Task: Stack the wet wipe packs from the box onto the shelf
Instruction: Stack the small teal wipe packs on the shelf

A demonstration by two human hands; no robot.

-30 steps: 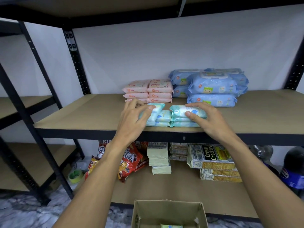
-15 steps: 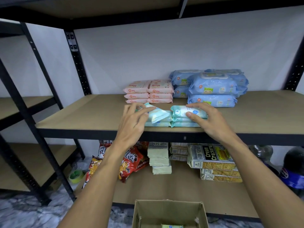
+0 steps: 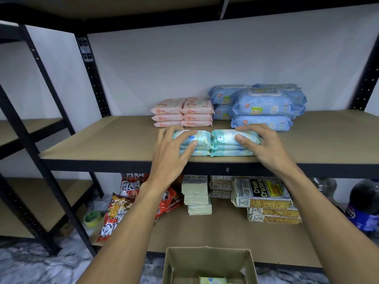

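Note:
Two short stacks of teal wet wipe packs stand side by side at the front edge of the middle shelf point(image 3: 102, 140). My left hand point(image 3: 171, 152) lies over the left stack point(image 3: 202, 141), fingers spread across the top pack and thumb on its front. My right hand point(image 3: 262, 146) grips the top pack of the right stack point(image 3: 223, 140), fingers on top and thumb against the front. The cardboard box point(image 3: 209, 261) sits open on the floor below, with one teal pack point(image 3: 213, 280) showing inside.
Pink wipe packs point(image 3: 182, 112) and larger blue wipe packs point(image 3: 261, 105) are stacked behind the teal ones. The lower shelf holds snack bags point(image 3: 121, 208), cracker packs point(image 3: 264, 193) and bottles point(image 3: 365, 206). Black uprights frame both sides.
The left stack's top pack was tilted under my left hand; it now lies flat and squared on its stack. My right hand has stayed on the right stack.

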